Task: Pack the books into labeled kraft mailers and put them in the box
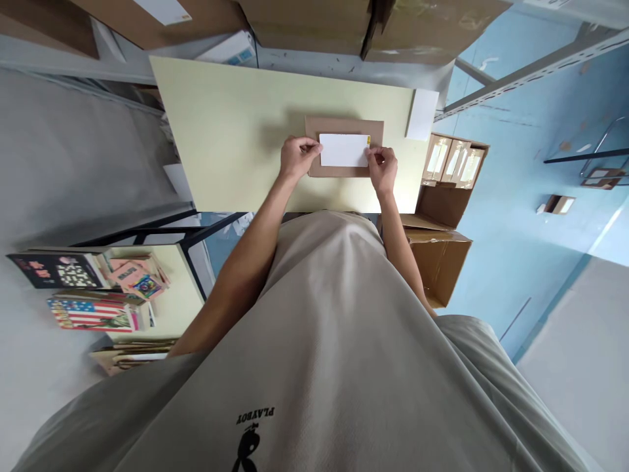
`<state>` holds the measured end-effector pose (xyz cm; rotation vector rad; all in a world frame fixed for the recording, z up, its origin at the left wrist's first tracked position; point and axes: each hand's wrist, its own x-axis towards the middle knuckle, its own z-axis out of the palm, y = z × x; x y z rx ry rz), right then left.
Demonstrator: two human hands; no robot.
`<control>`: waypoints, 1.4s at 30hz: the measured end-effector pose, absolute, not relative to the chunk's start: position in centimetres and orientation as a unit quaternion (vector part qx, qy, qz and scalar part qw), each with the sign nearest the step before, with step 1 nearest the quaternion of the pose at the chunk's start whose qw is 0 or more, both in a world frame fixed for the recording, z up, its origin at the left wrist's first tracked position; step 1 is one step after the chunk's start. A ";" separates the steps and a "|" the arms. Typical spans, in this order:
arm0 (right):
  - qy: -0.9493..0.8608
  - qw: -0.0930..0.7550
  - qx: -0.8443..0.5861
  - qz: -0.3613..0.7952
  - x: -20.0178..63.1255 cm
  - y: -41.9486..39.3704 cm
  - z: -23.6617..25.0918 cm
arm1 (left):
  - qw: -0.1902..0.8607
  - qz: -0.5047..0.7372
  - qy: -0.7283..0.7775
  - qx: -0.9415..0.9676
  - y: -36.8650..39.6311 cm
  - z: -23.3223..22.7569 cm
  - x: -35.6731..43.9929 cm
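Your left hand (299, 157) pinches the left edge of a white rectangular paper label (344, 151) between thumb and fingers, and your right hand (383, 170) pinches its right edge, below a small yellow mark. The label is over a flat brown cardboard parcel (344, 126); whether those 2 touch, you cannot tell. The parcel lies on your pale-yellow rectangular tabletop (230, 131), left of a white rectangular pad (422, 115).

Label (344, 151) over package (344, 125) on table (230, 131), boxes (309, 26) behind.
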<state>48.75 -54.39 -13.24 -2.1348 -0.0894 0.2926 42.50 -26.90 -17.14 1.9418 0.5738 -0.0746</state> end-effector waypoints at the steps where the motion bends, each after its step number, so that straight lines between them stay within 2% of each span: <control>1: -0.038 0.471 -0.873 0.118 48.8 -54.4 -13.4 | 0.528 -0.036 0.241 0.814 -26.9 -17.1 42.5; 13: -0.050 0.443 -0.888 0.113 48.9 -55.0 -15.7 | 0.537 -0.011 0.244 0.807 -27.1 -17.7 42.5; 29: -0.052 0.445 -0.891 0.078 48.3 -54.7 -15.9 | 0.532 -0.001 0.246 0.810 -27.5 -17.8 42.3; 35: -0.049 0.461 -0.883 0.070 48.1 -54.6 -15.4 | 0.545 0.004 0.257 0.798 -27.7 -17.3 42.3; 42: -0.048 0.443 -0.889 0.110 48.2 -54.3 -13.6 | 0.553 0.017 0.243 0.797 -28.0 -16.6 42.3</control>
